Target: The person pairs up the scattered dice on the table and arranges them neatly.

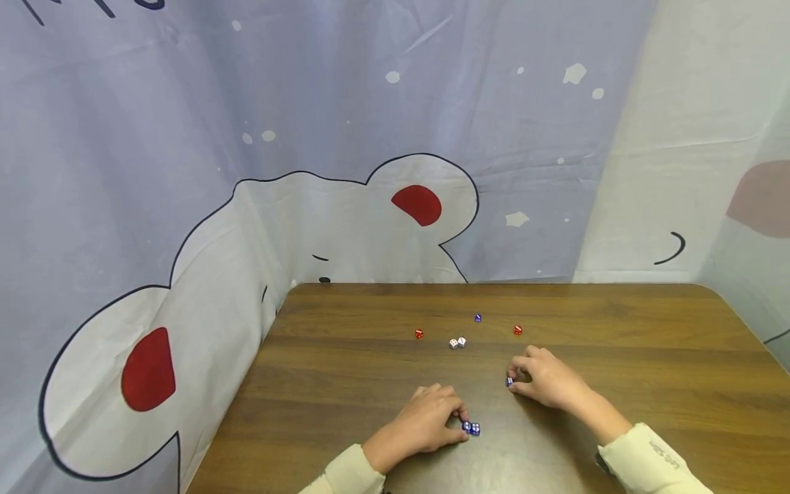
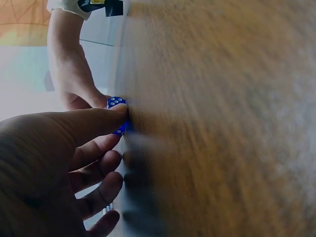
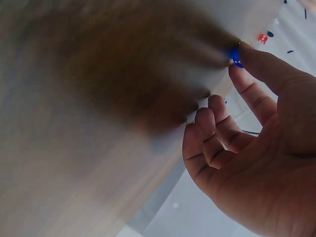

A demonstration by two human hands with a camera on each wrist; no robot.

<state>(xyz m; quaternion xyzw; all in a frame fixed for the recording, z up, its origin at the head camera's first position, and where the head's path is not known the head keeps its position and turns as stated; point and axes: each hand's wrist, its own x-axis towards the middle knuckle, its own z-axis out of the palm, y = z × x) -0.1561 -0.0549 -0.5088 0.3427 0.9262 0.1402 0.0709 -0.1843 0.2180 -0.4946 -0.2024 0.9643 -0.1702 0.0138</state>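
Two blue dice sit side by side on the table near its front; my left hand [image 1: 426, 422] pinches the left blue die [image 1: 466, 426] between thumb and forefinger, and the other blue die [image 1: 475, 429] touches it on the right. In the left wrist view the thumb covers part of the blue dice [image 2: 116, 101]. Farther right and a little farther back, my right hand [image 1: 548, 381] holds another blue die [image 1: 509, 381] between thumb and forefinger, at the tabletop. The right wrist view shows this die [image 3: 237, 58] at the fingertips, with the other fingers loosely bent.
Beyond the hands on the wooden table [image 1: 345, 384] lie two white dice [image 1: 453, 344] together, a red die [image 1: 419, 334] to their left, a second red die [image 1: 518, 330] to their right and a blue die [image 1: 478, 318] behind. A printed curtain [image 1: 524, 137] hangs along the back edge.
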